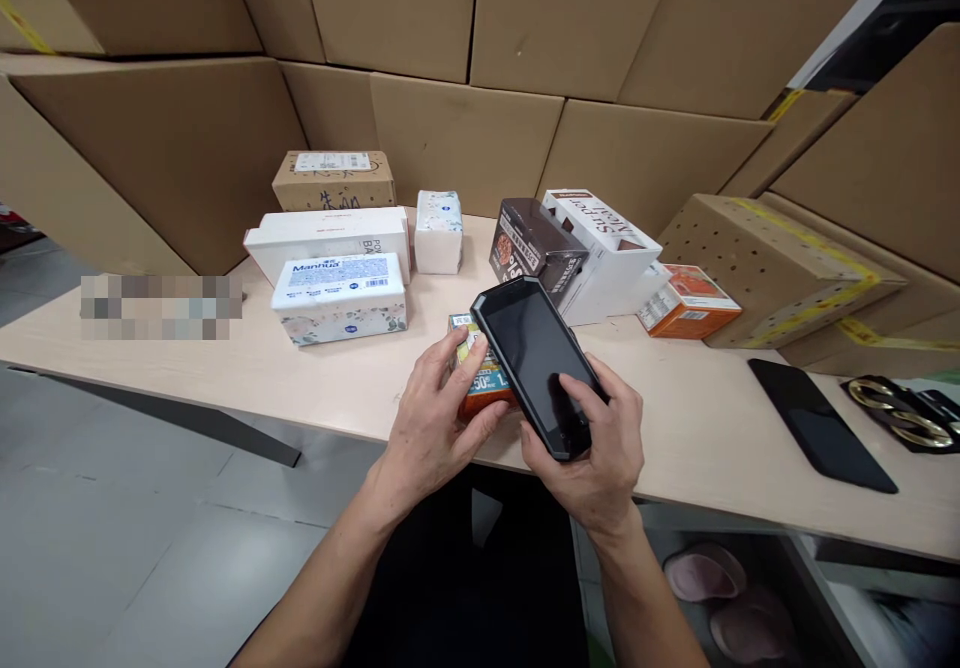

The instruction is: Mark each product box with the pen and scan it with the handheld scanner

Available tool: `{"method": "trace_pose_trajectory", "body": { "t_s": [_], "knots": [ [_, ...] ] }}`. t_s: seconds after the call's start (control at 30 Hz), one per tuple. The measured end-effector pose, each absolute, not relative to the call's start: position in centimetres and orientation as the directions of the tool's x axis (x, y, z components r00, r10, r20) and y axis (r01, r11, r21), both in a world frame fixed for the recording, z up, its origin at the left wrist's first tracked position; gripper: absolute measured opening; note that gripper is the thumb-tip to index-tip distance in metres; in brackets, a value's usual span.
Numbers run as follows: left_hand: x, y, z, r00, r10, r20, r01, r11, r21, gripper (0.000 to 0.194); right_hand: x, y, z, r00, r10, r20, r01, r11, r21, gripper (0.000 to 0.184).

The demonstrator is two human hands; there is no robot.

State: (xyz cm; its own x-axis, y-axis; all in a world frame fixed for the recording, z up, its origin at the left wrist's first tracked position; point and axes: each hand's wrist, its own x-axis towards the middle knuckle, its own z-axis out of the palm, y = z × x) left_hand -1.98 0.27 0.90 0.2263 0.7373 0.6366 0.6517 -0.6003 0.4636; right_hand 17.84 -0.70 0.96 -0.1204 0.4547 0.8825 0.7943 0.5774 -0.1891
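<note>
My right hand (592, 448) grips a black rugged smartphone (536, 358) by its lower end, thumb over the dark screen. The smartphone is tilted, its upper end leaning left over a small box. My left hand (442, 398) holds that small colourful box (484, 380) at the table's front edge, fingers on its top and thumb along the near side. The smartphone hides the right part of the box. Behind it stand a dark brown carton (536, 243) and a white "Super Meal" box (607, 253).
On the left are a Manhua tissue pack (341, 298), a long white box (330, 230) and a brown carton (334, 183). A small tissue pack (439, 233) stands mid-table. At right lie an orange box (690, 303) and a black phone (821, 423). Cardboard walls (420, 138) enclose the back.
</note>
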Motion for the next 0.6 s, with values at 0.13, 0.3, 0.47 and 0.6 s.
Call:
{"method": "trace_pose_trajectory", "body": {
  "t_s": [0.13, 0.3, 0.47, 0.6],
  "knots": [
    [-1.94, 0.19, 0.89, 0.224, 0.745, 0.628, 0.656, -0.592, 0.469, 0.073, 17.65, -0.81, 0.96, -0.113, 0.446, 0.888, 0.807, 0.562, -0.18, 0.06],
    [-1.9, 0.1, 0.76, 0.227, 0.746, 0.625, 0.675, -0.584, 0.451, 0.077, 17.37, -0.87, 0.97, -0.108, 0.43, 0.896, 0.823, 0.544, -0.162, 0.06],
    [-1.91, 0.13, 0.59, 0.231, 0.734, 0.638, 0.691, -0.586, 0.423, 0.081, 17.35, -0.88, 0.92, -0.099, 0.428, 0.898, 0.818, 0.549, -0.171, 0.062],
    [-1.9, 0.14, 0.6, 0.226, 0.735, 0.64, 0.69, -0.584, 0.427, 0.08, 17.37, -0.87, 0.97, -0.104, 0.428, 0.898, 0.818, 0.551, -0.168, 0.061]
  ]
}}
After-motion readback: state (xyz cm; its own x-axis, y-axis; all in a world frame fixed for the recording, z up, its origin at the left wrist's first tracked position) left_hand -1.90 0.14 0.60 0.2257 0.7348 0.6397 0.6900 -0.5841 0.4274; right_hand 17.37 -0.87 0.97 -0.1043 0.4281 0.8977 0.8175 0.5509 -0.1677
